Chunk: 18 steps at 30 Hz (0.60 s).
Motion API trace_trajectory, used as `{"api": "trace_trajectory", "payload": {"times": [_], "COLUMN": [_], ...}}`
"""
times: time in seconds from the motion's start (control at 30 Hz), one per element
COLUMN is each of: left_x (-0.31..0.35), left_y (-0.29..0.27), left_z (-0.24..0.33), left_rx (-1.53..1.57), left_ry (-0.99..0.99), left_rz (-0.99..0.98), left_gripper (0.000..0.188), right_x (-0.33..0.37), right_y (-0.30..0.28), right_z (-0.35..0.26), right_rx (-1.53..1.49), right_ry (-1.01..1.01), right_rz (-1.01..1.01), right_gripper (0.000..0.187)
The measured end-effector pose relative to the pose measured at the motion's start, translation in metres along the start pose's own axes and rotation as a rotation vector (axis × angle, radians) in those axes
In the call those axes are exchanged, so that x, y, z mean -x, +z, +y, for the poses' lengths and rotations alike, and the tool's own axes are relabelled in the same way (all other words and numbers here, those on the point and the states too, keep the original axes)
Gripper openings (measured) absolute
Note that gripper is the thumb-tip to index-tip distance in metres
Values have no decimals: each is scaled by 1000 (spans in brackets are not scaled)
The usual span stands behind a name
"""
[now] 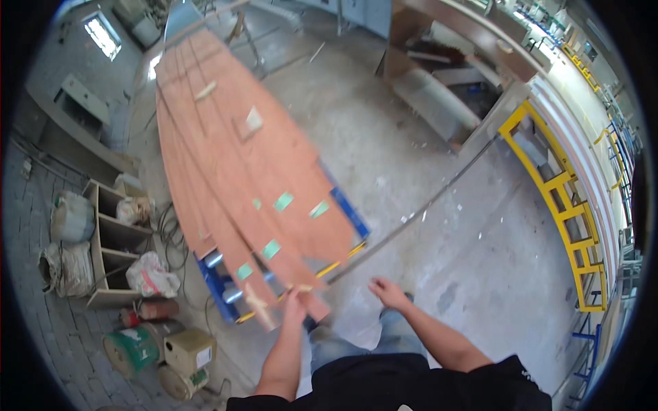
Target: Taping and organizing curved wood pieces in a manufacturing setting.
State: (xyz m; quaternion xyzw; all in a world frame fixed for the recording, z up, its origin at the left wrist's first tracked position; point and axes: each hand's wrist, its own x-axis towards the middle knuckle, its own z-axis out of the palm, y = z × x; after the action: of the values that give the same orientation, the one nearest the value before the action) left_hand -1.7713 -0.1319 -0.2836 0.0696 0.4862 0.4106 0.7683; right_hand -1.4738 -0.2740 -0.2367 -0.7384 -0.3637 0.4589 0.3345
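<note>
Reddish-brown wood sheeting, cut into long strips [284,266], lies lengthwise on a blue roller stand [350,214], with the near ends jutting past its yellow edge [329,269] toward the person. Green labels [283,201] dot the strips, and pale scraps [254,120] rest farther up. Dark gaps run between several pieces, most plainly near the close end.

The left hand [295,306] touches the edge of one jutting strip close to its end; blur hides whether the fingers are clamped on the wood or merely laid against it. The right hand [388,293] hangs over the concrete floor [432,253], apart from the strips, its fingers loosely curled with nothing visible between them.

The step in hand looks like separating or lining up a single strip from its neighbours. If so, the next move probably calls for a sure hold on that end, the right hand brought across to support it, and a straight pull that does not drag the adjoining strip along.
</note>
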Motion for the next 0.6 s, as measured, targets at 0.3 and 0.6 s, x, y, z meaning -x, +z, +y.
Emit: {"api": "trace_trajectory", "payload": {"times": [0.3,0.6], "left_x": [2,16], "left_y": [19,246], "left_z": [14,-57], "left_rx": [-1085,-1615], "left_ry": [853,579], "left_rz": [628,810], "left_gripper": [47,53], "right_x": [117,-37], "right_y": [-326,-557], "right_z": [154,167], "right_rx": [-461,-419], "right_ry": [503,350], "right_rz": [263,491], "right_gripper": [36,38]}}
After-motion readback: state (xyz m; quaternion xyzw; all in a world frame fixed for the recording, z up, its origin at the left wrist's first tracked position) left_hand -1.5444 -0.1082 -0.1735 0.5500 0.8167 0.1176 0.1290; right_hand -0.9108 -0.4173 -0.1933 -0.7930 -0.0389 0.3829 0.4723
